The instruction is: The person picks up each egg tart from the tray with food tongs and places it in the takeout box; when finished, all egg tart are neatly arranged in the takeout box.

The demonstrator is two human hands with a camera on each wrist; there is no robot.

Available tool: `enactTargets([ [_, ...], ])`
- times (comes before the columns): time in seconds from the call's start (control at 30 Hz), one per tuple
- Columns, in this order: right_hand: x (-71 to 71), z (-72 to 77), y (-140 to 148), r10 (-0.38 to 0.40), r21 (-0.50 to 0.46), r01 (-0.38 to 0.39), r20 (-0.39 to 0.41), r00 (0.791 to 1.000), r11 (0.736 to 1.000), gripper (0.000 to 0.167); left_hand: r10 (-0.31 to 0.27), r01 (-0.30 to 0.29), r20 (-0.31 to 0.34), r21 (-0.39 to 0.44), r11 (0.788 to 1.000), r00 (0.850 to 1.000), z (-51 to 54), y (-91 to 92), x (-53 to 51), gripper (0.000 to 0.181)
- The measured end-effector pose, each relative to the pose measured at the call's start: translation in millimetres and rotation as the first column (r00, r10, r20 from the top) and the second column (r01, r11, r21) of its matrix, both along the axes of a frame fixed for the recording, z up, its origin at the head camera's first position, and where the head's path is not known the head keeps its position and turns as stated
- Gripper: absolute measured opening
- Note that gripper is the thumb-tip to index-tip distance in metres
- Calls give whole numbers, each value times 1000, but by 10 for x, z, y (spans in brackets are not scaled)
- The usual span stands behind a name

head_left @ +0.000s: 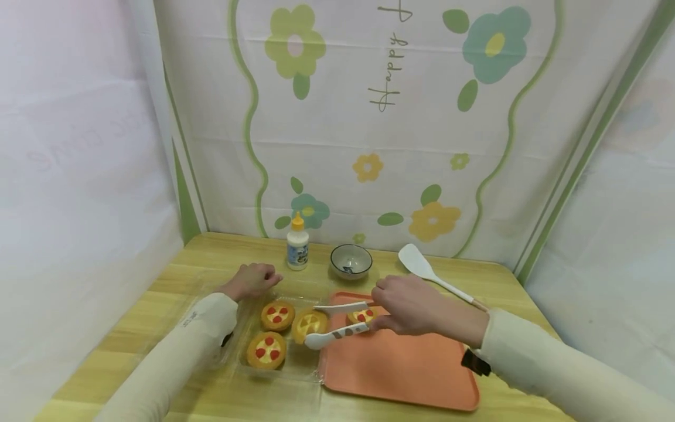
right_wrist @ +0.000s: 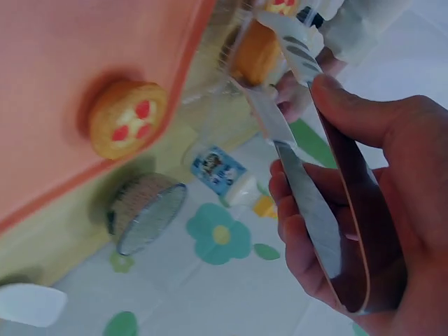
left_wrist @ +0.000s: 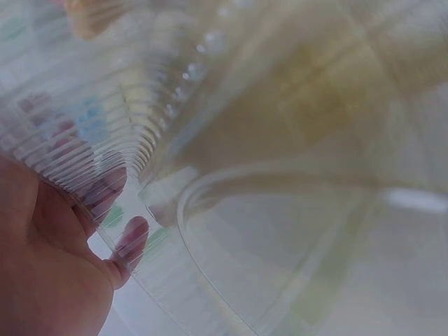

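My right hand (head_left: 408, 305) grips a pair of tongs (right_wrist: 329, 203) with white tips. Between the tips is an egg tart (head_left: 310, 326) with yellow topping, at the right side of a clear plastic box (head_left: 300, 370); whether it is lifted I cannot tell. My left hand (head_left: 252, 280) holds the box's clear plastic at the far left, and in the left wrist view its fingertips (left_wrist: 133, 238) show through the ribbed wall. Two red-topped tarts, one nearer (head_left: 266, 350) and one farther (head_left: 278, 315), sit inside the box. Another red-topped tart (right_wrist: 127, 119) lies on the orange tray (head_left: 401, 369).
Behind the box stands a white bottle (head_left: 297, 249) with a yellow cap. A small bowl (head_left: 351, 262) is beyond the tray. To its right lies a white spatula (head_left: 422, 266). The box's clear lid spreads left over the wooden table (head_left: 174, 264). A flowered curtain hangs behind.
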State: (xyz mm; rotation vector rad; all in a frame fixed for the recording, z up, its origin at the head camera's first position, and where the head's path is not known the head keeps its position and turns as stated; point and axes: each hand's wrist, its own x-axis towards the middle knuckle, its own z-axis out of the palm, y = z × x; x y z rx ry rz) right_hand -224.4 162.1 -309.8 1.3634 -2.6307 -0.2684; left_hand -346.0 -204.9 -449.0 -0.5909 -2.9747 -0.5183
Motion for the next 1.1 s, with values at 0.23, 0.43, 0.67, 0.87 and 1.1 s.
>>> enactTargets([
  [0.23,-94,136,-404,-56,210,47,34,998,977,38,-2,2,1,0,1000,1000,18,31,13,32],
  [0.43,-149,154,-626,-59,331,47,29,998,943,43,2,-2,22,-17,1000,1000,-24,31,-7,33],
  [0.67,-174,212,-693,-134,359,97,81,988,928,44,5,-5,8,-10,1000,1000,-9,21,-17,34],
  [0.87,-172,207,-691,-116,337,85,73,991,938,40,9,-9,9,-1,1000,1000,-14,14,-15,33],
  [1.1,-178,155,-664,-22,327,16,16,1000,945,38,9,-9,-5,0,1000,1000,-19,14,-13,34],
])
